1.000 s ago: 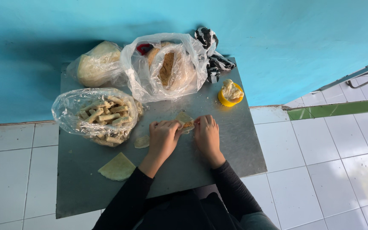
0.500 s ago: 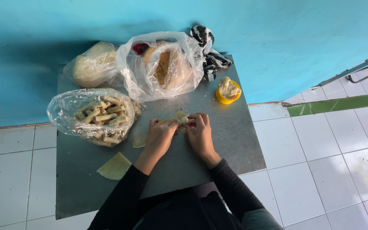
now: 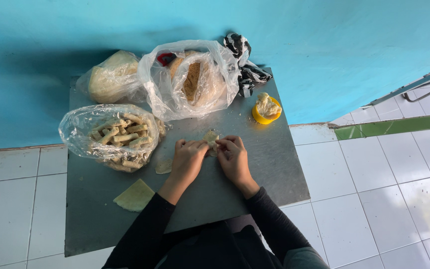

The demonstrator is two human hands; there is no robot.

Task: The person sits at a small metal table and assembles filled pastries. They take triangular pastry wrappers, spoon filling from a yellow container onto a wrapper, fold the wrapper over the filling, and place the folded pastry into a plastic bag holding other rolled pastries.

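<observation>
Working at the middle of the grey desk [image 3: 274,164], the left hand [image 3: 189,158] and right hand [image 3: 233,158] meet over a small pale dough piece [image 3: 210,138], fingers of both pinched narrow on it. Left of the hands sits a clear bag of rolled sticks [image 3: 111,137]. A flat wrapper square [image 3: 134,195] lies nearer the desk's front edge. A yellow cup of filling [image 3: 267,109] stands to the right.

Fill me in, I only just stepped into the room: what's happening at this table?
A person in black sleeves has both hands, left hand and right hand, pinched together on a small piece of dough on the grey table. To the left sits a clear bag of rolled sticks, with a flat dough sheet nearer the person. A yellow cup of filling stands to the right.
</observation>
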